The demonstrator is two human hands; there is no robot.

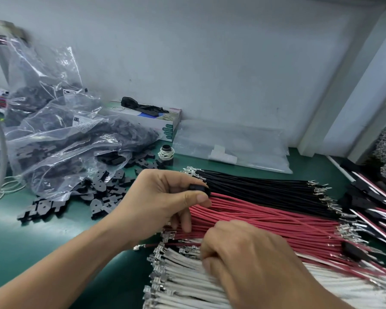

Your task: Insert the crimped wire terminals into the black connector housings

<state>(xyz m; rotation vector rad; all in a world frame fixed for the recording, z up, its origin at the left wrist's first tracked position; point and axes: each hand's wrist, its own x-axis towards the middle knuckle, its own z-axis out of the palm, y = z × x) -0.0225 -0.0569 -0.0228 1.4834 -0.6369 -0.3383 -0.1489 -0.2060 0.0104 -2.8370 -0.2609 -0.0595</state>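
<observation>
Hands over the wire bundles, one black housing pinched.

The left hand (163, 201) pinches a black housing (198, 190) between thumb and forefinger, just above the red wires (265, 221). The right hand (243, 255) is curled down among the white wires (183, 279), fingertips closed where red meets white; what they grasp I cannot tell. Black wires (265, 186) lie behind; loose housings (103, 192) spill from a plastic bag (65, 134).

Left hand (165, 197) raised, pinching grip — right hand (250, 255) lower, fingers curled.
</observation>
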